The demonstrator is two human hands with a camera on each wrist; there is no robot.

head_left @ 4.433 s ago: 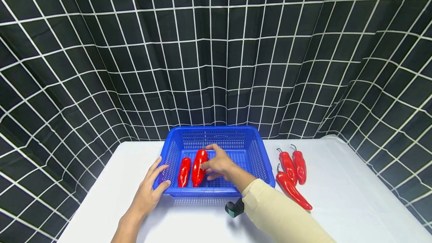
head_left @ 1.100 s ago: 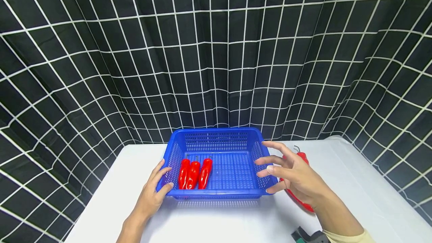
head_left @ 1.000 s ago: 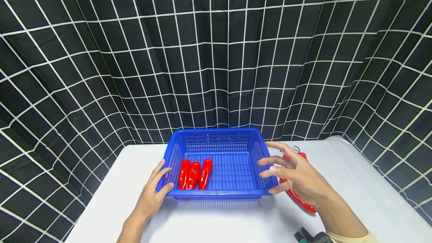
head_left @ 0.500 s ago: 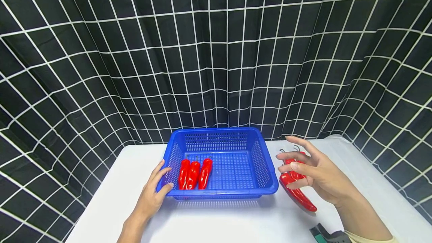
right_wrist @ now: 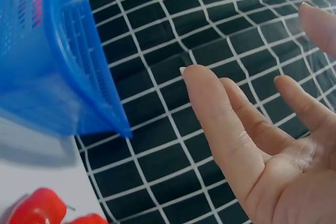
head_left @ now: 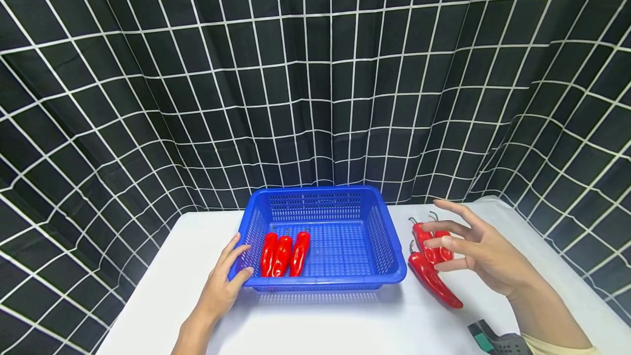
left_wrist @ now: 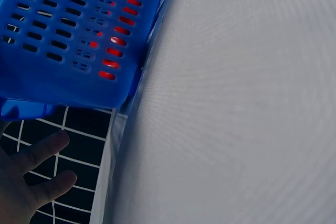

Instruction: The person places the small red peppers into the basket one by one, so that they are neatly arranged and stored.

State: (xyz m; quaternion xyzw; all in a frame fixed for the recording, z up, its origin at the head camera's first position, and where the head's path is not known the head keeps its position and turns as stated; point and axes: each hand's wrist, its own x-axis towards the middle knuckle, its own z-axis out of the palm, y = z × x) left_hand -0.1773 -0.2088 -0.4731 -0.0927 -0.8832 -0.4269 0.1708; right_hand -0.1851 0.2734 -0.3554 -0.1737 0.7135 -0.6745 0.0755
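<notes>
A blue plastic basket (head_left: 330, 280) stands on the table. Three red chili peppers lie side by side at its left: an outer pepper (head_left: 268, 255), a middle pepper (head_left: 282, 256) and an inner pepper (head_left: 299, 254). My left hand (head_left: 220, 284) rests at the basket's front left corner, thumb and a finger over the rim; in the left wrist view, two fingers (left_wrist: 55, 186) stand apart from the wall. My right hand (head_left: 485, 251) hovers with spread fingers, holding nothing, right of three more peppers: a front pepper (head_left: 434, 281), a back left pepper (head_left: 422, 237) and a partly hidden one (head_left: 445, 248).
A white cloth covers the table (head_left: 320, 325). Behind and beside it hangs a black curtain (head_left: 320, 97) with a white grid. A dark device with a green patch (head_left: 498, 338) sits at my right wrist.
The middle pepper in the basket has shifted left and a third now lies there. From inside the basket, my right hand has moved out to the right. My left hand has stayed at the corner.
</notes>
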